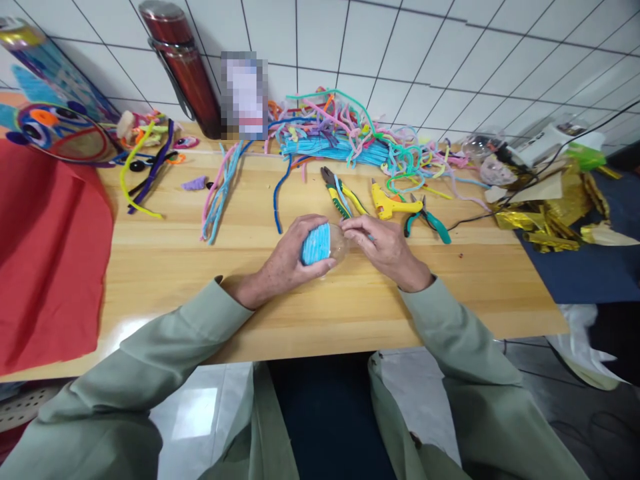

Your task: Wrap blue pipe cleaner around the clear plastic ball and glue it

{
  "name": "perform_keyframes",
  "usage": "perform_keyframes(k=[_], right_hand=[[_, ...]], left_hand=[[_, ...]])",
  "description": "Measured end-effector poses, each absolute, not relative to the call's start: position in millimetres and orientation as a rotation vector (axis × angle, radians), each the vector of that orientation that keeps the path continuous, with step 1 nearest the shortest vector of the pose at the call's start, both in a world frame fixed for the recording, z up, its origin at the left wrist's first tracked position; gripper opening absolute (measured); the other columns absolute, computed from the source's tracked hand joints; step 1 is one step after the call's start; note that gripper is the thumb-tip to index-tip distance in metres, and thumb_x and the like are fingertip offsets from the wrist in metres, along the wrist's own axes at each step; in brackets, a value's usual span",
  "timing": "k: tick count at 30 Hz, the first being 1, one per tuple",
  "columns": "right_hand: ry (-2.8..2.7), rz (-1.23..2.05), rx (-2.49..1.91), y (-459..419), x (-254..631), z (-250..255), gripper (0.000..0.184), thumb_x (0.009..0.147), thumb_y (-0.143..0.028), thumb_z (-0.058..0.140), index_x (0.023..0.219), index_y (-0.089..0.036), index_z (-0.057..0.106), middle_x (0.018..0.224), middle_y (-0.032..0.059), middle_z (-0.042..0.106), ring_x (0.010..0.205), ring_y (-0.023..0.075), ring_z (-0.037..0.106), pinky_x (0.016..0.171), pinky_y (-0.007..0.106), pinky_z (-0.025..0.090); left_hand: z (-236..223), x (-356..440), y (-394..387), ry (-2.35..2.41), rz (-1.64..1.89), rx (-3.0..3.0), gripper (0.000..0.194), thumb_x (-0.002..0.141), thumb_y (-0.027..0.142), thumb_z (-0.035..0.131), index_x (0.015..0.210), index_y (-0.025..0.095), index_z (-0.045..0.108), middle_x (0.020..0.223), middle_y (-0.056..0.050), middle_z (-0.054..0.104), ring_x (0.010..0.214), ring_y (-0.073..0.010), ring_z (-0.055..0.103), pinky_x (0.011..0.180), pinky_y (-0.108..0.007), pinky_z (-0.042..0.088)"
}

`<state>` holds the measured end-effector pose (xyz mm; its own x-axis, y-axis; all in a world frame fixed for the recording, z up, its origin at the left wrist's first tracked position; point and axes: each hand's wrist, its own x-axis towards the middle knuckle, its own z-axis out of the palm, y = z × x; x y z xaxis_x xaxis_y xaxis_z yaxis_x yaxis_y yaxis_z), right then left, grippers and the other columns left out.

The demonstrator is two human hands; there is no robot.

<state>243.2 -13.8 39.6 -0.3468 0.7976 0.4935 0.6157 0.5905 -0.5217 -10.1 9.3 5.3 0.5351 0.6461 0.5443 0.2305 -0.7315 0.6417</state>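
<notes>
Clear globe (339, 245), partly covered in parallel bright-blue fuzzy rows, held over mid-bench (240, 287). Long axis roughly crosswise: blue end left, bare transparent end right. Left hand (287, 257): grip wrapped round blue part. Right hand (385, 245): grip pinching light-blue strand (343, 195). Dark marking, white device (560, 143): illegible.

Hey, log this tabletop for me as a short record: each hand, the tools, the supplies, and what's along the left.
Left hand: grips a clear round ball partly covered in bright blue fuzzy strands
Right hand: fingertips beside the ball's clear end; whether they pinch anything is unclear
Tools: yellow glue gun between yellow-handled pliers and teal-handled pliers
Supplies: multicoloured pipe-cleaner heap by the tiled wall
Left side: red cloth
</notes>
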Motion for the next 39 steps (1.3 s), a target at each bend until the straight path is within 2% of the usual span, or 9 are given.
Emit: perform_keyframes(k=[7,11,19,25,29,35,39], right_hand=[[-2.093,0.291,-1.09,-15.5,241.2,40.6,0.014,0.109,-0.026,0.058,0.102,-0.025,0.07,0.107,0.0052,0.084,0.102,0.0225,0.081,0.092,0.038,0.064],[-2.072,0.246,-1.126,-14.5,239.2,38.0,0.015,0.108,-0.026,0.059,0.098,-0.025,0.07,0.097,0.004,0.082,0.093,0.022,0.079,0.086,0.038,0.062],[-1.929,0.359,-1.234,-19.5,231.2,40.7,0.012,0.105,-0.03,0.061,0.107,-0.025,0.072,0.102,0.0041,0.083,0.089,0.0211,0.079,0.076,0.034,0.062],[-1.864,0.459,-1.291,-19.4,228.7,37.6,0.009,0.098,-0.026,0.065,0.103,-0.025,0.072,0.094,0.0034,0.083,0.073,0.0176,0.075,0.064,0.03,0.058],[-1.848,0.471,-1.272,-18.3,227.8,36.4,0.012,0.094,-0.021,0.062,0.099,-0.023,0.072,0.089,0.0029,0.081,0.07,0.0168,0.074,0.064,0.029,0.057],[-1.853,0.535,-1.275,-19.8,228.1,39.0,0.011,0.097,-0.027,0.063,0.103,-0.023,0.072,0.095,0.0039,0.082,0.074,0.0174,0.074,0.065,0.029,0.058],[-1.848,0.529,-1.264,-20.3,227.6,38.3,0.011,0.096,-0.025,0.062,0.103,-0.023,0.071,0.097,0.0036,0.082,0.072,0.0159,0.072,0.063,0.028,0.056]], left_hand=[[3.6,-7.8,8.4,0.675,1.132,2.292,0.067,0.096,0.047,0.077,0.152,0.025,0.047,0.146,-0.016,0.063,0.139,-0.033,0.063,0.118,-0.055,0.054],[4.6,-6.5,6.9,0.633,1.152,2.317,0.068,0.095,0.046,0.079,0.153,0.026,0.047,0.145,-0.015,0.064,0.136,-0.0328,0.065,0.116,-0.055,0.055],[3.9,-6.4,5.7,0.719,1.198,2.402,0.077,0.093,0.048,0.083,0.155,0.027,0.043,0.149,-0.017,0.06,0.142,-0.036,0.06,0.119,-0.06,0.053],[0.2,-5.6,5.3,0.768,1.209,2.435,0.08,0.09,0.048,0.085,0.155,0.027,0.042,0.15,-0.017,0.056,0.143,-0.0376,0.058,0.118,-0.062,0.052],[-0.7,-4.5,4.5,0.772,1.192,2.424,0.079,0.09,0.046,0.084,0.155,0.028,0.043,0.15,-0.017,0.056,0.143,-0.0381,0.057,0.118,-0.063,0.052],[-1.4,-3.4,4.1,0.762,1.204,2.421,0.079,0.093,0.046,0.081,0.158,0.027,0.041,0.152,-0.018,0.052,0.143,-0.0377,0.055,0.119,-0.063,0.051],[-2.0,-4.4,4.4,0.766,1.18,2.437,0.08,0.094,0.049,0.08,0.158,0.027,0.04,0.152,-0.018,0.051,0.144,-0.0386,0.054,0.12,-0.064,0.05]])
